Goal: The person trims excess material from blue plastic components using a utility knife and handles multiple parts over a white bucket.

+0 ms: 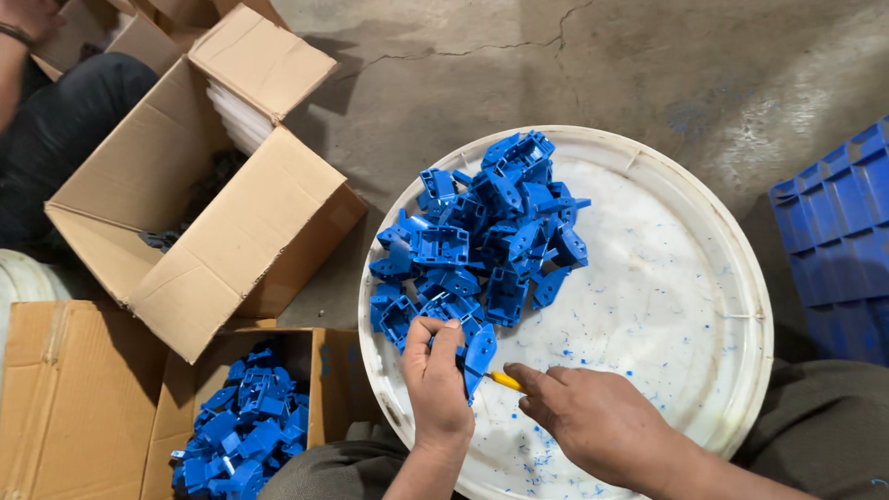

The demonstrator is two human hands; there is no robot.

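The left hand [435, 384] is closed around a blue plastic part [479, 356], pinching it upright at the near edge of the white round tray [685, 306]. The right hand [593, 417] lies just to its right, fingers curled on a small yellow-handled tool [506, 380] whose tip points left, touching the part. The heap of blue parts [482, 236] sits just beyond, farther and slightly left.

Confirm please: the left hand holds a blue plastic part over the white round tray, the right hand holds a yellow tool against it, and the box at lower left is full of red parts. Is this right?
Not quite. In the head view the parts in the box are blue, not red. The rest stands: the left hand holds a blue part over the white tray, and the right hand holds a yellow tool against it.
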